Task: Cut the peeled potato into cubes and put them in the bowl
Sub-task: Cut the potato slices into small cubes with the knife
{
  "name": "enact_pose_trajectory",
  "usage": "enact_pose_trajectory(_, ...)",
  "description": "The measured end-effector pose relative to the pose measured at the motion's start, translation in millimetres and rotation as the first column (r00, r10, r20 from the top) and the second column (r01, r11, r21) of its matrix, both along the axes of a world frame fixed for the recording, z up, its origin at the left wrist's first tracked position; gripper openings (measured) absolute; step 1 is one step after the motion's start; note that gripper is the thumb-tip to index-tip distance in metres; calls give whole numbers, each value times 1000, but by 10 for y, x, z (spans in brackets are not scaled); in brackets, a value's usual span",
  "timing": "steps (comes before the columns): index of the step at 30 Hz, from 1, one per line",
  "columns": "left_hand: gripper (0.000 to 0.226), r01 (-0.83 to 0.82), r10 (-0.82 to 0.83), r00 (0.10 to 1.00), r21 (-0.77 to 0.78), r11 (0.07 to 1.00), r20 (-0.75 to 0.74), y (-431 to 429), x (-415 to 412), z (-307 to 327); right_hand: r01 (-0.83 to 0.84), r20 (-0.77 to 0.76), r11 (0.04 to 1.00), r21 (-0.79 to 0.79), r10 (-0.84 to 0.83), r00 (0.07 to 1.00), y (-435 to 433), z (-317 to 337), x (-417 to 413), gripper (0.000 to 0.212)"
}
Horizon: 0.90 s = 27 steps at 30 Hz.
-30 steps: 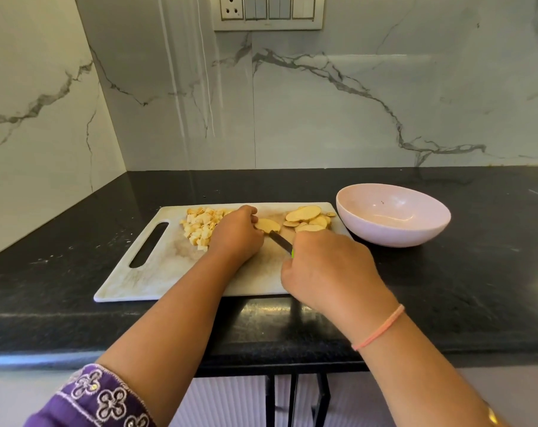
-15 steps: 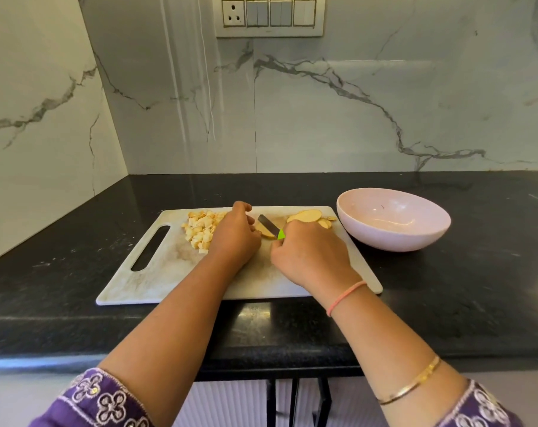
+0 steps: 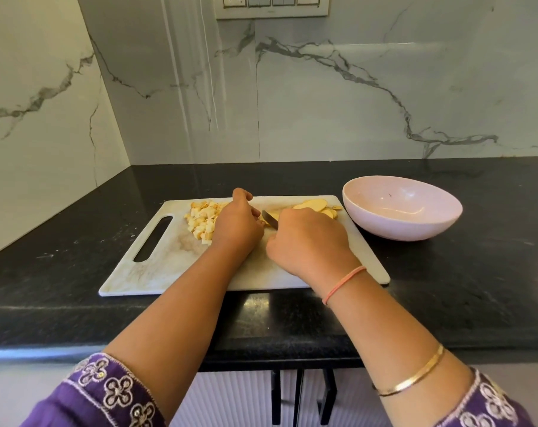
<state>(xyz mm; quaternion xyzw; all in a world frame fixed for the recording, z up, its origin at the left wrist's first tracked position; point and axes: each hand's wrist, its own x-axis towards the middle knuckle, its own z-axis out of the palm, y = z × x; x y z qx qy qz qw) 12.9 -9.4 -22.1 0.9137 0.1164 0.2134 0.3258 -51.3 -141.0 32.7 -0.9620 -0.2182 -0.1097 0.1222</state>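
While its fingers wrap fully round a handle hidden inside the fist, the right hand [image 3: 307, 238] grips a small dark-bladed knife [image 3: 269, 218], knuckles up and wrist low over the board. Only the short pointed blade shows, angled toward the upper left, just left of frame centre. Touching the blade's left side lies a pale yellow potato piece [image 3: 264, 222]. The left hand [image 3: 237, 226] pins it, fingers curled tight with tips pressed down, and hides most of it. Both forearms reach up from the bottom of the frame and converge at the middle.

Left of the left hand sits a heap of small pale potato cubes [image 3: 201, 221], blocky, some faces tinged orange-brown. Behind the right hand, thin oval potato slices [image 3: 312, 204] overlap. All rest on a white rectangular plastic cutting board [image 3: 169, 266] with rounded corners, a slot handle at its left end and a scuffed, stained surface. Near its upper right corner, apart from it, stands a round glossy pale pink bowl [image 3: 400, 232], its smooth inner wall marked by a small dark speck.

Board and bowl sit on a speckled black stone countertop [image 3: 446, 288] backed by a white grey-veined marble wall [image 3: 323, 103], with a pale switch plate [image 3: 272, 6] at the top edge. A thin pink thread band [image 3: 343, 283] circles the right wrist and a gold bangle [image 3: 412, 377] sits lower on the forearm. Purple sleeves with white flower embroidery [image 3: 107, 396] fill the bottom corners.
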Motion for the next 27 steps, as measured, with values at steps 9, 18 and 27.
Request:
enact_pose_trajectory(9, 44, -28, 27, 999, -13, 1000, -32, -15, -25, 16, -19, 30, 1000, -7, 19, 999, -122, -85, -159, 17)
enact_pose_trajectory(18, 44, 33, -34, 997, -10, 999, -76, -27, -66, 12, 3, -7, 998, 67, -3, 1000, -341, -13, -243, 31)
enact_pose_trajectory(27, 45, 67, -64, 990, 25, 997, -124, -59, -52, 8, 104, -33, 992, 65, -102, 994, -360, -143, -12, 27)
